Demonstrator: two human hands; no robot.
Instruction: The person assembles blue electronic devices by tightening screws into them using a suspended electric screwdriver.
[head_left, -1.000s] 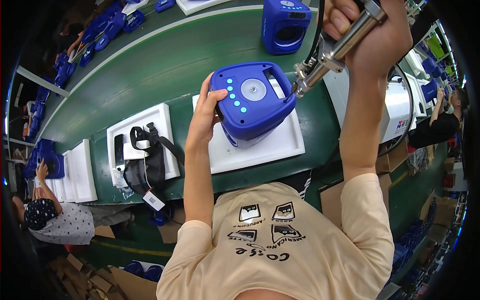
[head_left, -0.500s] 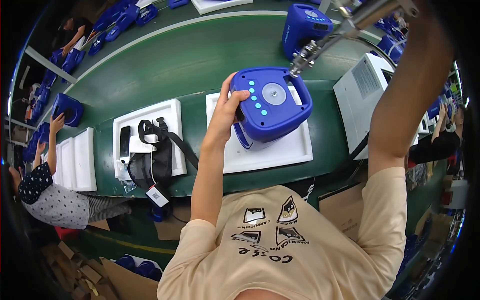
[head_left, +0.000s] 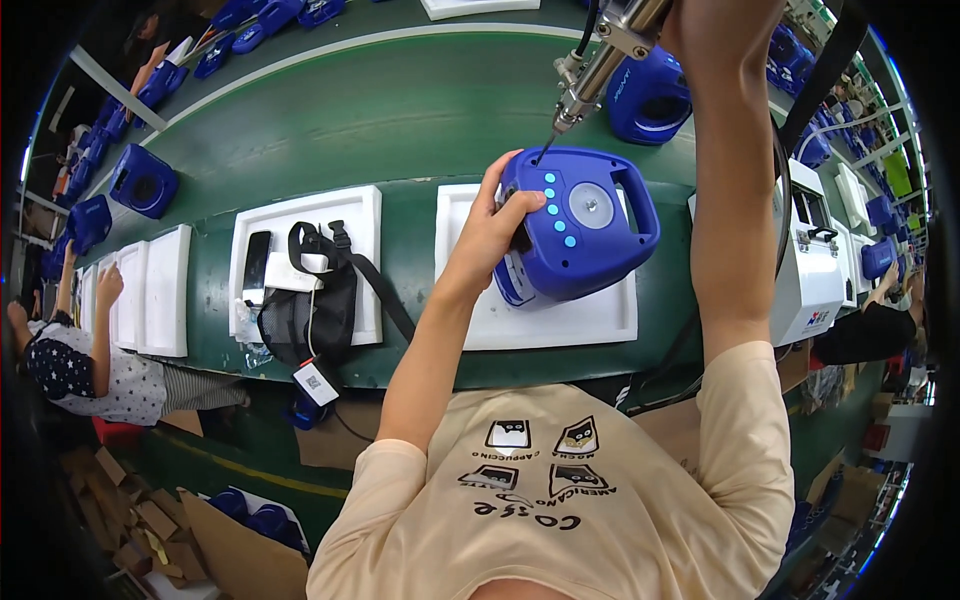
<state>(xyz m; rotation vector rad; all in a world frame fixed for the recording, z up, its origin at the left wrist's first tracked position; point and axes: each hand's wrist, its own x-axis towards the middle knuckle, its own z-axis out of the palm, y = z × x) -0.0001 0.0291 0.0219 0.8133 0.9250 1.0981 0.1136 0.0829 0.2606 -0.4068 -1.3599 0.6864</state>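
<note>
"Where's the blue handled box?"

"Over the far right corner of the white foam tray; the left hand pinches its left side. A metal driver's tip meets its top."

"Right hand?"

"Cropped; I can't tell its grip."

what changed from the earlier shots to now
The metal driver in the right hand moved left, from the handle side of the blue speaker to its far left corner, near the row of buttons. At the left, a co-worker's hand let go of a second speaker. The left hand kept its grip on the blue speaker, over the white foam tray.
</note>
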